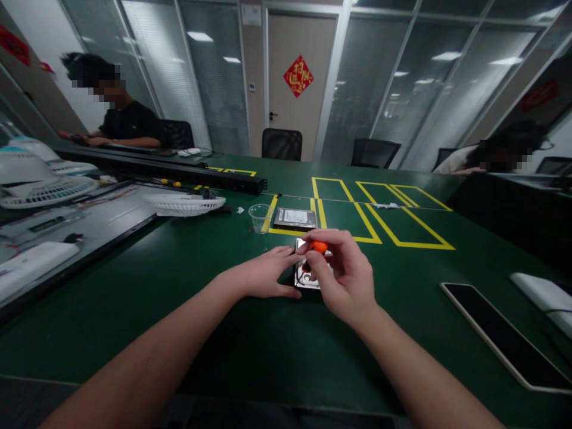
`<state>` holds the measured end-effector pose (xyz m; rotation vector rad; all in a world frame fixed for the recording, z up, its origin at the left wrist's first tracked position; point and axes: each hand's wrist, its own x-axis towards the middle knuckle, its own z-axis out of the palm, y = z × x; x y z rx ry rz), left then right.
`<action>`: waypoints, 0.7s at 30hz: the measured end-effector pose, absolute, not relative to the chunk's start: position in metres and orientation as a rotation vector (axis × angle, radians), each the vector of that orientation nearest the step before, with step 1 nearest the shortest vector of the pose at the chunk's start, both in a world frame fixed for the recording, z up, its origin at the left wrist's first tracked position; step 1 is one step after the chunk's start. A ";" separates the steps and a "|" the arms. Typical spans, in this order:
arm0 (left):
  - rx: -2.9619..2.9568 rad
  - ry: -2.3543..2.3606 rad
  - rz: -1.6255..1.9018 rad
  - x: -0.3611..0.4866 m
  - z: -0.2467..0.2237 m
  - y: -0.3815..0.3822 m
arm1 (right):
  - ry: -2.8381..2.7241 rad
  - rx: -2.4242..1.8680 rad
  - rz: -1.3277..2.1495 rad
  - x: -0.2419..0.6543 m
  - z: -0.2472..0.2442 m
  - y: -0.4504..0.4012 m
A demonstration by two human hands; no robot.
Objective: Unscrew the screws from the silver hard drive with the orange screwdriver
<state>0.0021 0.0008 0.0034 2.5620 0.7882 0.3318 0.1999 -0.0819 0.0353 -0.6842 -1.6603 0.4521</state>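
An opened hard drive (pixel 305 277) with a shiny inside lies on the green table (pixel 223 333) in front of me. My left hand (pixel 268 273) rests flat on the table with its fingers against the drive's left edge. My right hand (pixel 343 275) is closed on an orange-handled screwdriver (pixel 318 246), held upright with its tip down on the drive. Most of the drive is hidden by my right hand.
A second hard drive (pixel 295 218) and a clear plastic cup (pixel 260 217) lie further back by yellow tape boxes (pixel 384 220). A dark tablet (pixel 500 333) lies at right. White fan grilles (pixel 184 204) and a long black bar (pixel 179 171) are at left. Two people sit at the far sides.
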 end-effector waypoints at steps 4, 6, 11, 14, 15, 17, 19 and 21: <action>2.543 0.834 0.313 0.001 0.005 -0.001 | -1.647 -0.682 0.440 0.199 0.035 -0.082; 2.539 0.849 0.309 0.001 0.006 -0.001 | -1.642 -0.686 0.437 0.199 0.035 -0.082; 2.536 0.839 0.318 0.002 0.006 -0.001 | -1.700 -0.693 0.399 0.200 0.033 -0.081; 2.538 0.810 0.341 0.002 0.004 0.000 | -1.740 -0.683 0.391 0.202 0.033 -0.080; 2.538 0.811 0.342 0.002 0.003 0.000 | -1.742 -0.682 0.402 0.202 0.033 -0.080; 2.547 0.815 0.329 0.002 0.002 0.001 | -1.735 -0.681 0.421 0.203 0.033 -0.080; 2.571 0.810 0.316 0.001 0.001 0.002 | -1.734 -0.685 0.426 0.204 0.033 -0.081; 2.588 0.804 0.312 0.002 0.002 0.002 | -1.730 -0.696 0.423 0.204 0.033 -0.081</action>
